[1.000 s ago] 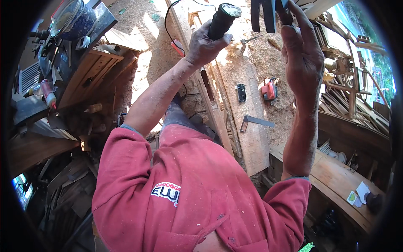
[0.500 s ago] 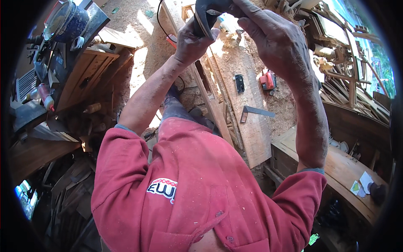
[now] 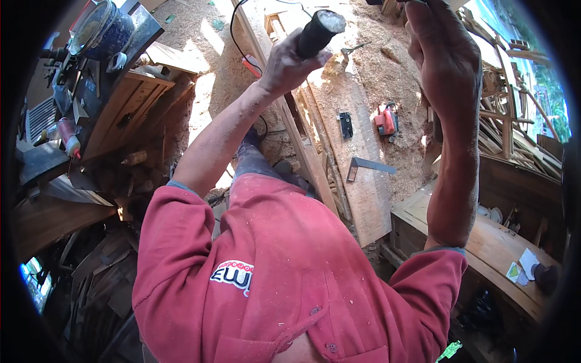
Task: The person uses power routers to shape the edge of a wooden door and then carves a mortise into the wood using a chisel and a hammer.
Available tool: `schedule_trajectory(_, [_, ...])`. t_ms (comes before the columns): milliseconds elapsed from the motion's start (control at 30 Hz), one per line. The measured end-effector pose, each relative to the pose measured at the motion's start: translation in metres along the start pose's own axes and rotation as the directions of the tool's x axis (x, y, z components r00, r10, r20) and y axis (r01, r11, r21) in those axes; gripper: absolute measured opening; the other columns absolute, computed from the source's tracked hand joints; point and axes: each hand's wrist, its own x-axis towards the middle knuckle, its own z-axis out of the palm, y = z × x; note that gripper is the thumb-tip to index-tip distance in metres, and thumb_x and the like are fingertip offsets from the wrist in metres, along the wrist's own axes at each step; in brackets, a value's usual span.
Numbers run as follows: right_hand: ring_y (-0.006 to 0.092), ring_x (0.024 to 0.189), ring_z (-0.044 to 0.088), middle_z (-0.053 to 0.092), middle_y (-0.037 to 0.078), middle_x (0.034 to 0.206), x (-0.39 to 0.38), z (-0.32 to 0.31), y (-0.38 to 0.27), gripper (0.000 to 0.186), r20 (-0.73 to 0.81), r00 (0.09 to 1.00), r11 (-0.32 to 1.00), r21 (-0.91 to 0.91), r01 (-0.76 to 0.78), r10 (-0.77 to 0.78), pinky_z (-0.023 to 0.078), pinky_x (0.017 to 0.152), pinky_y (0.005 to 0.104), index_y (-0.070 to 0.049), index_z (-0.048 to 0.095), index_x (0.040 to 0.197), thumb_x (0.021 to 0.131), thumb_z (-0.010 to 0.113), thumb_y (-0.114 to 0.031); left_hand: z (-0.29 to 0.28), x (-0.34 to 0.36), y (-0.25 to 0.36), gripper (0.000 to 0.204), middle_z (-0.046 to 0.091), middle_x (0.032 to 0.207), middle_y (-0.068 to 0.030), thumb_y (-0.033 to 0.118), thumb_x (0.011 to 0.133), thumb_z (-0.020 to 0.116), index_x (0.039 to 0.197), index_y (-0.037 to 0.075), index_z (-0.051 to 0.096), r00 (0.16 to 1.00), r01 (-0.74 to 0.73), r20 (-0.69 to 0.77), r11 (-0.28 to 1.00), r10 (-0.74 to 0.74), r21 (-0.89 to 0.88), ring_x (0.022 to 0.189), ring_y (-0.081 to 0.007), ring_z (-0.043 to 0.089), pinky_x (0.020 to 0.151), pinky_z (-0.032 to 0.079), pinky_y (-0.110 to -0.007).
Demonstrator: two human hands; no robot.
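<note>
My left hand (image 3: 289, 68) is wrapped round a dark cylindrical thing with a pale round end (image 3: 321, 31), raised over the work area; its exact kind is not clear. Farther right, my right hand (image 3: 446, 55) is lifted to the top edge. Its fingers are closed by a dark object (image 3: 378, 2) that the edge mostly cuts off. Below the hands lies a wooden plank (image 3: 370, 209), with a try square (image 3: 370, 165) and a small black block (image 3: 345, 124) on it. Beside it is a red power tool (image 3: 386, 121) among shavings.
A long timber piece (image 3: 305, 154) runs beside the plank, and a black cable (image 3: 232, 30) passes near it. To the left a cluttered bench holds a bucket (image 3: 104, 30) and a glue bottle (image 3: 69, 138). At right are stacked offcuts (image 3: 514, 130) and a wooden bench (image 3: 484, 242).
Both hands were close together at a dark curved thing. They have moved apart, the right one up and rightward; the left has turned, showing a dark cylinder with a pale end.
</note>
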Motion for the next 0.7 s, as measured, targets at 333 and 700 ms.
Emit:
schedule_trajectory(333, [0.0189, 0.117, 0.062, 0.065, 0.014, 0.130, -0.003, 0.006, 0.020, 0.046, 0.085, 0.992, 0.995, -0.019, 0.099, -0.097, 0.051, 0.095, 0.0300, 0.004, 0.043, 0.145, 0.103, 0.052, -0.011, 0.008, 0.039, -0.032, 0.052, 0.067, 0.087, -0.0034, 0.050, 0.083, 0.075, 0.111, 0.007, 0.066, 0.989, 0.129, -0.056, 0.988, -0.134, -0.084, 0.081, -0.0128, 0.063, 0.075, 0.052, -0.031])
schedule_trajectory(700, [0.0207, 0.117, 0.063, 0.066, 0.015, 0.130, 0.020, 0.013, 0.036, 0.047, 0.037, 0.940, 0.927, -0.153, 0.342, -0.340, 0.052, 0.095, 0.0316, -0.002, 0.047, 0.145, 0.099, 0.055, -0.003, 0.002, 0.023, -0.031, 0.034, 0.066, 0.079, 0.0001, 0.035, 0.083, 0.077, 0.099, 0.007, 0.066, 0.967, 0.031, -0.239, 0.971, -0.090, -0.239, 0.075, -0.0089, 0.062, 0.071, 0.052, -0.029])
